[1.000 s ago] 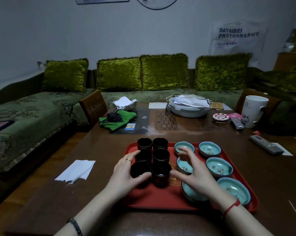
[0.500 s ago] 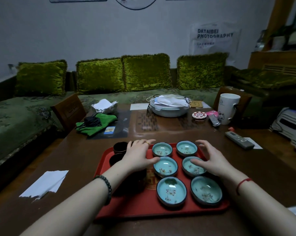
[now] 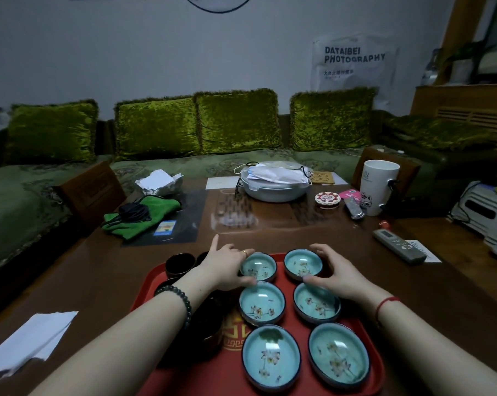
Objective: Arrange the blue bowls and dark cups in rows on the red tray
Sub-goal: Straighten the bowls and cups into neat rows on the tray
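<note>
A red tray (image 3: pixel 211 378) lies at the near edge of the brown table. Several blue bowls with flower prints stand on its right half in two columns, among them the far-left bowl (image 3: pixel 260 268), the far-right bowl (image 3: pixel 302 264) and the near pair (image 3: pixel 271 357) (image 3: pixel 338 354). My left hand (image 3: pixel 227 267) clasps the left side of the far-left bowl, its index finger sticking out. Fingers and thumb of my right hand (image 3: pixel 337 274) curl around the far-right bowl. Dark cups (image 3: pixel 180 262) stand on the tray's left; my left forearm hides most of them.
Beyond the tray lie a green cloth (image 3: pixel 140 217), a lidded white container (image 3: pixel 273 182), a white mug (image 3: pixel 378 187) and a grey remote (image 3: pixel 396 244). White paper (image 3: pixel 27 338) rests at the near left. Wooden chairs and a green sofa stand behind the table.
Both hands left the dark cups and near bowls, reached to the far row and closed around the two far bowls. The view swung to the right.
</note>
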### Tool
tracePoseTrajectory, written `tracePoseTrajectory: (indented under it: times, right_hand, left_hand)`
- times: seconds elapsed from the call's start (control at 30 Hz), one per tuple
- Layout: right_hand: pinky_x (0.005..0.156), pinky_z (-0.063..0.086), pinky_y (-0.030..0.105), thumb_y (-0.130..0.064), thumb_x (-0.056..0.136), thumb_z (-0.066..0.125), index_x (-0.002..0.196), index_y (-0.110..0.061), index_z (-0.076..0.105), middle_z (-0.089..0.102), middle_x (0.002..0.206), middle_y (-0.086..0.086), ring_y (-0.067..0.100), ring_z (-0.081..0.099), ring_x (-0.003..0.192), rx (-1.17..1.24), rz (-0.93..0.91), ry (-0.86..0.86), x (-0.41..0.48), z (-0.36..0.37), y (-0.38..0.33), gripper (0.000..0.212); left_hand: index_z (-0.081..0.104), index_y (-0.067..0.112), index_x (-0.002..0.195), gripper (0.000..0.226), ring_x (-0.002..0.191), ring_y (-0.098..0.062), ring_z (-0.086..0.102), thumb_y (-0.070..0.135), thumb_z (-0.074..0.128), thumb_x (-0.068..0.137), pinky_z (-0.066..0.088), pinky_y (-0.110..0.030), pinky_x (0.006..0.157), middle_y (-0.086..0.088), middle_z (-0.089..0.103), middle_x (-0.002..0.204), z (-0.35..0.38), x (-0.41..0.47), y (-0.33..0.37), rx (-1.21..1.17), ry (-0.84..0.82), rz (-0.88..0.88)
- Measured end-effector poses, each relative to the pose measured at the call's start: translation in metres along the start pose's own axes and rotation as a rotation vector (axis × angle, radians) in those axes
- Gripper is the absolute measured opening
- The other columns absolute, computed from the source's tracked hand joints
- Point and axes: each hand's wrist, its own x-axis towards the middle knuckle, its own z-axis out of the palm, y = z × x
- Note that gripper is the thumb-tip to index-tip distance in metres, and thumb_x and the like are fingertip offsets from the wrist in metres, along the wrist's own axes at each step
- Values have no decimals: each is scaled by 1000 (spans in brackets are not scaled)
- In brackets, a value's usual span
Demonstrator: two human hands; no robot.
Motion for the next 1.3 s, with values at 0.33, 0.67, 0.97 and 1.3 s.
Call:
tracePoseTrajectory:
  times: [0.33, 0.67, 0.97, 1.3]
  right_hand:
    - [92, 34, 24, -35, 68, 77, 130, -31, 35, 45, 135, 3, 13, 43, 115, 4, -15, -17, 13, 5, 1, 76]
    - [94, 36, 26, -35, 66, 77, 129, -33, 36, 45, 134, 3, 13, 44, 115, 21, -22, -19, 16, 7, 2, 76]
    - [102, 33, 27, -40, 67, 77, 130, -33, 36, 44, 137, 0, 12, 40, 125, 7, -78, 15, -5, -4, -5, 76]
    - [98, 32, 24, -46, 64, 76, 129, -43, 29, 43, 130, -8, 7, 40, 120, -83, -89, -34, -61, 0, -4, 80]
  left_hand:
    - [25, 28, 141, 70, 136, -20, 32, 53, 53, 81, -16, -61, 108, -3, 52, 135, 5, 13, -9, -88, -6, 49]
    - [26, 25, 141, 72, 135, -19, 34, 50, 56, 81, -15, -59, 109, -3, 51, 136, 7, 14, -7, -118, 27, 57]
    - [26, 23, 141, 71, 136, -22, 32, 57, 48, 83, -2, -56, 114, -4, 45, 141, -1, -11, 3, -190, 102, 8]
    - [17, 27, 143, 80, 138, -21, 26, 59, 52, 79, 0, -49, 116, -5, 42, 143, 10, -66, 19, -98, 24, 25]
